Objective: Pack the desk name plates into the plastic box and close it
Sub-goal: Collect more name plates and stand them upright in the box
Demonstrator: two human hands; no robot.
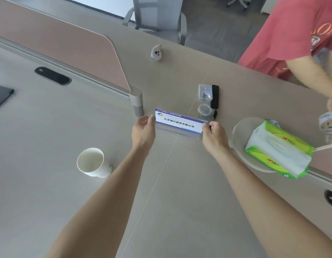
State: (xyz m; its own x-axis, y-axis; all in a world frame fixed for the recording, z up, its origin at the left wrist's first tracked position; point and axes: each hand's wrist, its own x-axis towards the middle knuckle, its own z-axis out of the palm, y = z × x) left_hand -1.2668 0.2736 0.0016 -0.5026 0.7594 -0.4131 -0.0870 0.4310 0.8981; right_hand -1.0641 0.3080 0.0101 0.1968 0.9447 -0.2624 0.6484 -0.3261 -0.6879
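A clear acrylic desk name plate (179,123) with a white and purple card and black characters stands on the grey desk (49,138) in the middle of the view. My left hand (142,131) touches its left end with the fingertips. My right hand (213,136) holds its right end. Both hands grip the plate from the sides, and it appears to rest on the desk surface. No plastic box shows in this view.
A white paper cup (92,162) stands near left. A green tissue pack (278,149) lies on a clear round plate (243,131) at right. A small bag (205,93), black remote (215,96) and tape roll (204,110) lie behind the plate. A person in a red shirt (291,34) stands far right.
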